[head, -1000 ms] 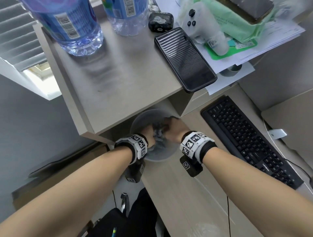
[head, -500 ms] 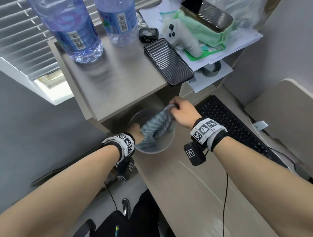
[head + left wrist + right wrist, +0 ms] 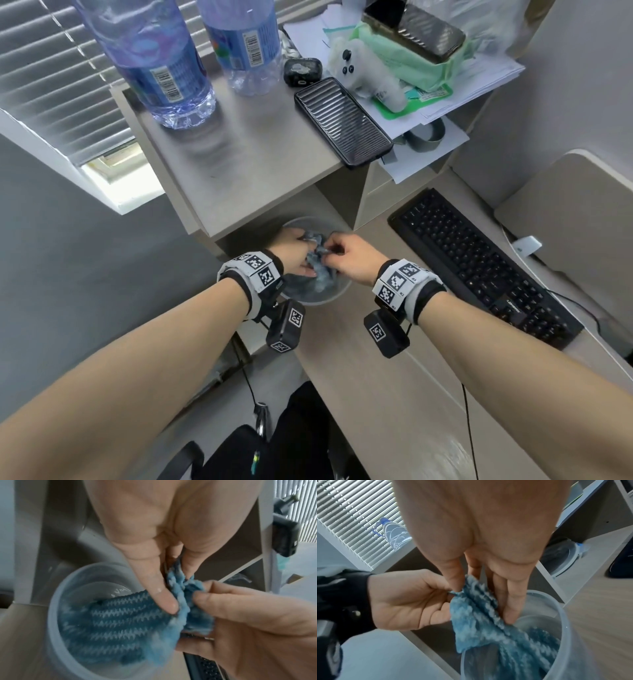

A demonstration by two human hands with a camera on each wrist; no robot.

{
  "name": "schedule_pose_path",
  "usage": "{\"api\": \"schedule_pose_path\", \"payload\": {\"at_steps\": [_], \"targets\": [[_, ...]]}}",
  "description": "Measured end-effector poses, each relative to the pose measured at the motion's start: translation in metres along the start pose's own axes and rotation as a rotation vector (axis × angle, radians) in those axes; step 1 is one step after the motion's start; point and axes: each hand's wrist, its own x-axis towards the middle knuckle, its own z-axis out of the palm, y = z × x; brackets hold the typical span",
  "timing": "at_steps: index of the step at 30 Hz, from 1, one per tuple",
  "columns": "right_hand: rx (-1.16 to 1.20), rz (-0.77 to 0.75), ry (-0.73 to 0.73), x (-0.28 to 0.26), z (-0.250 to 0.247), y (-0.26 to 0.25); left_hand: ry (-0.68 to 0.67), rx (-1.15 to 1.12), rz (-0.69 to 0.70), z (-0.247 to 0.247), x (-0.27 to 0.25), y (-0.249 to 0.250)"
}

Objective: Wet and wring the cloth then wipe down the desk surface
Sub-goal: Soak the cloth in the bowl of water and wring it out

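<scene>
A blue striped cloth (image 3: pixel 317 255) (image 3: pixel 120 618) (image 3: pixel 476 612) hangs bunched over a round translucent bowl (image 3: pixel 339 291) (image 3: pixel 54 628) (image 3: pixel 570 635) on the desk (image 3: pixel 376 394), its lower end trailing into the bowl. My left hand (image 3: pixel 296 251) (image 3: pixel 171 574) (image 3: pixel 412 599) pinches the cloth's upper edge between thumb and fingers. My right hand (image 3: pixel 346 255) (image 3: pixel 481 580) (image 3: pixel 240 615) pinches the same bunch from the other side, right against the left.
A shelf (image 3: pixel 246 164) overhangs the bowl and carries two water bottles (image 3: pixel 154 58), a black phone (image 3: pixel 342 121), a small white plush toy (image 3: pixel 363 72) and papers. A black keyboard (image 3: pixel 479 267) lies right of the bowl. Window blinds (image 3: pixel 51 78) at left.
The cloth was stretched out between my hands half a second ago; now my right hand has come back down beside the left and the cloth is gathered over the bowl.
</scene>
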Motion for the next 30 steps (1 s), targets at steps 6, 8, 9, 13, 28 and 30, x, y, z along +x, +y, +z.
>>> {"api": "schedule_pose_path", "payload": {"at_steps": [6,8,9,13,28,30], "targets": [[0.058,0.031,-0.053,0.002,0.001,0.004,-0.069,-0.201,-0.028,0.006,-0.014,0.009],[0.02,0.031,-0.055,0.003,0.003,0.005,-0.069,-0.181,-0.014,0.005,-0.013,0.006],[-0.026,0.041,-0.038,0.005,0.004,0.006,-0.061,-0.167,0.002,0.003,-0.012,0.004],[-0.096,0.1,0.06,0.012,0.0,0.007,-0.05,0.115,0.139,-0.007,0.001,-0.005],[0.265,0.114,0.243,0.017,-0.021,0.007,0.056,0.349,0.228,0.009,0.06,-0.071],[0.158,0.126,0.22,0.014,-0.023,0.019,0.089,0.368,0.251,0.003,0.06,-0.067]]}}
